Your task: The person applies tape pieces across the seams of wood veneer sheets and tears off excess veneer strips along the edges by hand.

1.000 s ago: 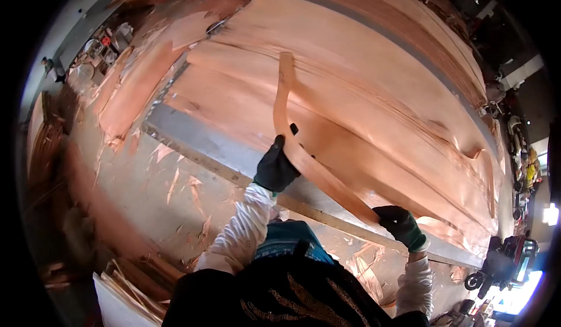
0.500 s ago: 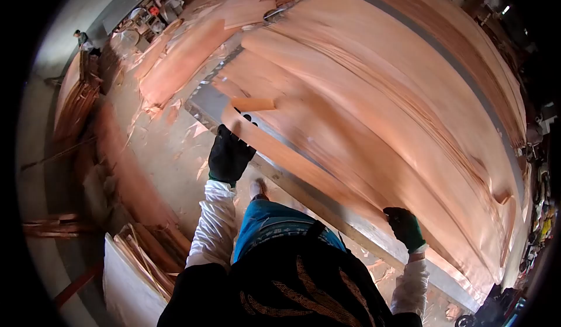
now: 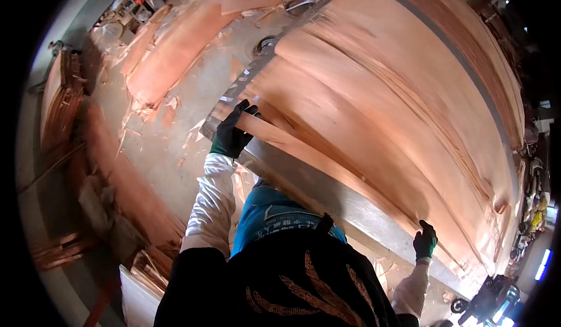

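Note:
A long, narrow wood veneer strip (image 3: 327, 172) runs diagonally along the near edge of the table, between my two gloved hands. My left hand (image 3: 234, 131), in a black and green glove, is closed on the strip's left end, fingers over its top. At the strip's right part, my right hand (image 3: 425, 240) has its fingers bent against the edge; its thumb side is partly hidden. Beyond the strip lie broad, wavy veneer sheets (image 3: 374, 111), overlapping and creased.
A grey metal table edge (image 3: 286, 166) shows beneath the strip. Veneer sheets (image 3: 181, 52) and scraps lie on the floor at upper left. Stacked veneer (image 3: 61, 96) leans by the left wall. At lower right stands a dark wheeled machine (image 3: 491, 301).
The strip's left end, curled up before, now lies flatter under my left hand. My right hand has shifted right and slightly down. The view has turned a little.

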Motion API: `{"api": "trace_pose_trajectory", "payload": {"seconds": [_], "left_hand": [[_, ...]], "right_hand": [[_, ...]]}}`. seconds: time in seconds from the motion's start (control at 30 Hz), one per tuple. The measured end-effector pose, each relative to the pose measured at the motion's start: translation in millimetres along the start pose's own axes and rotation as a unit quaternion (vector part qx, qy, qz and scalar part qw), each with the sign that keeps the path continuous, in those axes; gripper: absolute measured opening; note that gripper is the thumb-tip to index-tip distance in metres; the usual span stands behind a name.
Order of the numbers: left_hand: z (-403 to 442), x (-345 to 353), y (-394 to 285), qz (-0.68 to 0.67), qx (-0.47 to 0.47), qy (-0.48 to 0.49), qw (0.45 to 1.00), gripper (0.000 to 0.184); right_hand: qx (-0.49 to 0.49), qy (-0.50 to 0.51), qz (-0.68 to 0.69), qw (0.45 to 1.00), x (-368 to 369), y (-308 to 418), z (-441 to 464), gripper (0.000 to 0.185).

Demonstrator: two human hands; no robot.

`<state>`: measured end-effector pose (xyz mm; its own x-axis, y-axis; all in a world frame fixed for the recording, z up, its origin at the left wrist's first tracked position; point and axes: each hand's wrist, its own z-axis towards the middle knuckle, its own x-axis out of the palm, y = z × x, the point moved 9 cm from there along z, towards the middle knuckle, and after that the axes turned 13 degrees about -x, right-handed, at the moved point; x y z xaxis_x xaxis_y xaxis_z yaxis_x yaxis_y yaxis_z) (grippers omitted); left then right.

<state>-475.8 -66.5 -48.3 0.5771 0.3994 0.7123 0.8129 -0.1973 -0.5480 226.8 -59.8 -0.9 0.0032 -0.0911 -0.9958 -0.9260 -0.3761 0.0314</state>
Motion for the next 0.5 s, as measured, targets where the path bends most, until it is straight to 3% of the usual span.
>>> {"api": "trace_pose_trajectory", "payload": {"seconds": [0.1,0.2,0.27,0.33,0.37,0.47,0.5], "left_hand": [[16,-11,-35,0.063,-0.056,-0.103,0.991,0.038],[58,-46,-57,0.232,-0.007,-0.071,0.97,0.036],[64,-28,-84,0.407,0.107,-0.101,0.902,0.035],[57,0,-105,0.55,0.216,-0.14,0.794,0.037],[62,-5,-104,0.452,0.225,-0.132,0.853,0.042],[63,20,-114,0.689,0.356,-0.114,0.621,0.05],[82,1,-104,0.715,0.321,-0.107,0.612,0.067]], "right_hand": [[0.029,-0.038,-0.029,0.998,-18,45,28,0.045],[0.012,-0.124,0.096,0.988,-44,132,78,0.041],[-0.046,-0.118,0.101,0.987,-69,224,124,0.037],[-0.078,-0.116,0.164,0.977,-74,296,160,0.035],[-0.108,-0.119,0.179,0.971,-78,336,178,0.035],[-0.185,-0.081,0.213,0.956,-79,433,223,0.038],[-0.199,-0.087,0.242,0.946,-72,451,234,0.039]]}}
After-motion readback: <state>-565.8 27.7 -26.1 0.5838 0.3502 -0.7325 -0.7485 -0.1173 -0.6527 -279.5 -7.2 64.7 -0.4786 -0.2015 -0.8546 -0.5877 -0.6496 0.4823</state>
